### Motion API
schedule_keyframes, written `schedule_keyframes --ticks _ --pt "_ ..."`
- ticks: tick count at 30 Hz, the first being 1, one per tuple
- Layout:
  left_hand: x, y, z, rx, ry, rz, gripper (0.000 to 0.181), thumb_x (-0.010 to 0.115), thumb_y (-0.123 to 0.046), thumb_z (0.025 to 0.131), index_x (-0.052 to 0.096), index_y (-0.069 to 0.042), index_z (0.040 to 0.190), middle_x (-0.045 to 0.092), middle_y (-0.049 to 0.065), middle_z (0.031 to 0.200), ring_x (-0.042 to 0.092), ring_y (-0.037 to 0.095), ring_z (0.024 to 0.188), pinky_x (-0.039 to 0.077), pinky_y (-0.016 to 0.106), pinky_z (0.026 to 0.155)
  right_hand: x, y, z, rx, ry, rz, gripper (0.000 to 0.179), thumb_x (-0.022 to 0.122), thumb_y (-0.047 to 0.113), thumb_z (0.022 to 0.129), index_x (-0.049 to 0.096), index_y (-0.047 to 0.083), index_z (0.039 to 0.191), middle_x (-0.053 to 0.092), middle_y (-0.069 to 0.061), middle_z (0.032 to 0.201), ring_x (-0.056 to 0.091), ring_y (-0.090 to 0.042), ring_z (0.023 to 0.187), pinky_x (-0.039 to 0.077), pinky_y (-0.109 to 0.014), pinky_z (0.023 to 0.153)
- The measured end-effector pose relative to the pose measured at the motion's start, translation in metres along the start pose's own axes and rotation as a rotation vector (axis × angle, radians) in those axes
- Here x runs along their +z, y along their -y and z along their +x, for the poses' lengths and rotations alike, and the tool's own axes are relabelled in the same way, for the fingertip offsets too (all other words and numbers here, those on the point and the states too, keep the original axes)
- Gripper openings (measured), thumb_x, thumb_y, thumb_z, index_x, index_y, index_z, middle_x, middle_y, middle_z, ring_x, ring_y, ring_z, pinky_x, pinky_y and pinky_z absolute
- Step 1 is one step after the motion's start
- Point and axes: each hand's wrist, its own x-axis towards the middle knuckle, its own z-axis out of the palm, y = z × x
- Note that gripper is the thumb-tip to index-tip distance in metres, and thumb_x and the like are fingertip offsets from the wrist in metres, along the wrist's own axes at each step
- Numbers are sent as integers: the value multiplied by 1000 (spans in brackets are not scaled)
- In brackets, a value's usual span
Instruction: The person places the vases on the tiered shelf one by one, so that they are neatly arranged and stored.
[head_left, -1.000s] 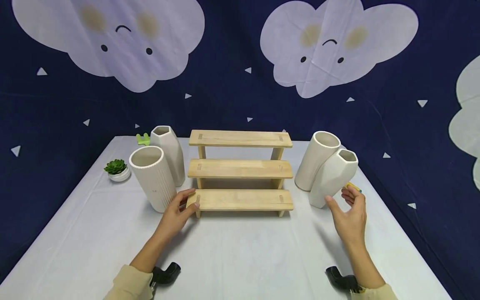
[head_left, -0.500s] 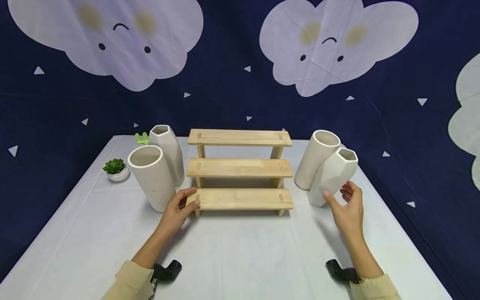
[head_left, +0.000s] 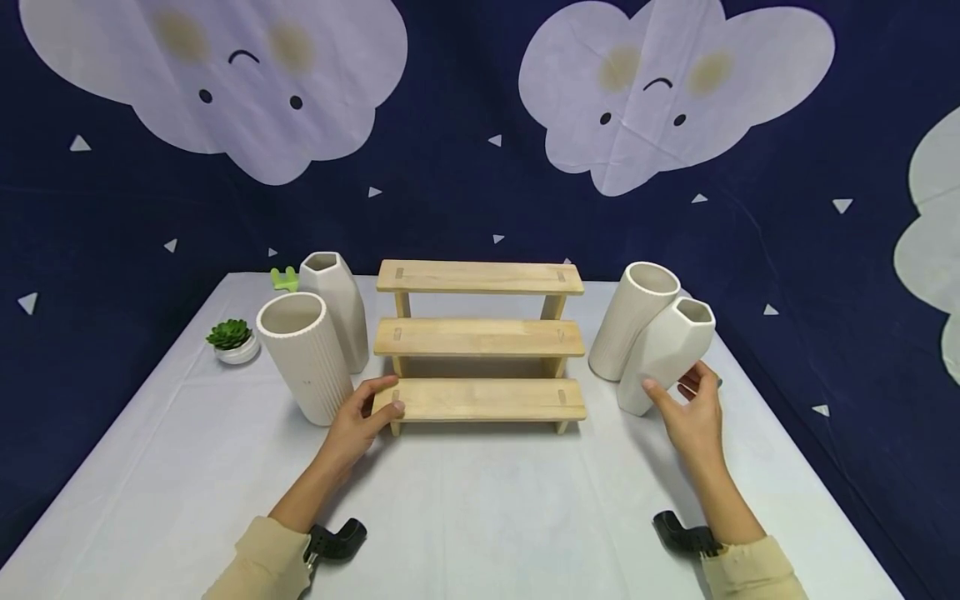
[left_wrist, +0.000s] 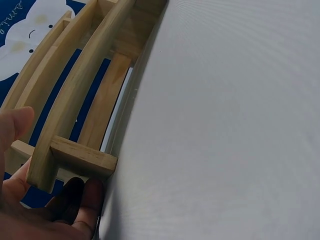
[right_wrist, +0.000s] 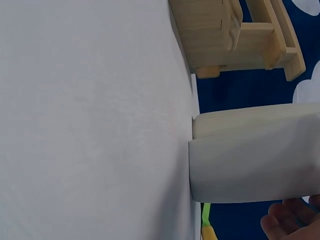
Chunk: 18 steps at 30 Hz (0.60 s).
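My left hand (head_left: pixel 354 425) holds the left end of the bottom step of a three-tier wooden shelf (head_left: pixel 480 400). In the left wrist view, the thumb lies by the plank's outer face and fingers (left_wrist: pixel 90 202) curl beneath its end. On the right, an angular white vase (head_left: pixel 663 354) stands against a round white vase (head_left: pixel 633 321). My right hand (head_left: pixel 693 417) holds the angular vase low, thumb on its front and fingers at its right side. The right wrist view shows curled fingers (right_wrist: pixel 287 215) beside this vase (right_wrist: pixel 250 172); its upper part is cut off there.
Left of the shelf stand a ribbed white vase (head_left: pixel 307 362) and another angular white vase (head_left: pixel 337 304). A potted succulent (head_left: pixel 231 335) and a green prong-shaped thing (head_left: pixel 285 279) are farther left. A yellow-and-green object (right_wrist: pixel 208 232) lies beyond the right vases.
My right hand has moved slightly left and closer, its fingers and thumb coming onto the angular vase. My left hand stays on the shelf. The vases have not visibly moved.
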Motion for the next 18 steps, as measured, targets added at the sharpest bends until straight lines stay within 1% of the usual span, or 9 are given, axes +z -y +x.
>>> schedule_keyframes --ticks 2,4,9,12,15,18 --pt "0 0 0 -16 3 -2 52 63 -24 91 42 -12 137 34 11 148 28 23 140 33 15 101 0 -1 2 2 7 -2 72 74 21 80 37 5 139 50 -7 121 42 6 98 37 -22 94" --pt "0 1 0 -25 4 1 53 62 -25 91 42 -13 138 36 11 147 31 22 137 34 7 90 1 -2 3 9 12 -3 71 74 22 81 37 4 138 50 -7 120 42 6 97 37 -20 92" --pt "0 1 0 -24 10 -12 53 63 -26 91 41 -13 138 36 11 147 33 23 136 35 7 89 2 -4 5 17 26 -9 69 73 23 81 37 4 137 51 -10 121 43 7 95 38 -21 92" --pt "0 1 1 -22 11 -12 54 63 -27 91 41 -13 138 35 11 148 31 22 137 35 7 89 2 -3 7 21 39 -5 69 73 23 82 37 3 137 51 -11 120 43 7 94 38 -21 91" --pt "0 1 2 -26 6 -15 54 64 -27 90 42 -13 138 36 11 148 32 22 137 35 7 89 2 -3 8 40 57 10 68 72 23 83 37 4 137 51 -9 120 44 6 94 38 -15 88" --pt "1 2 3 -28 -1 -20 54 65 -25 89 43 -13 137 38 11 146 35 21 133 36 9 89 3 -5 10 67 72 29 67 72 21 83 37 4 137 50 -4 118 45 6 93 37 -8 82"
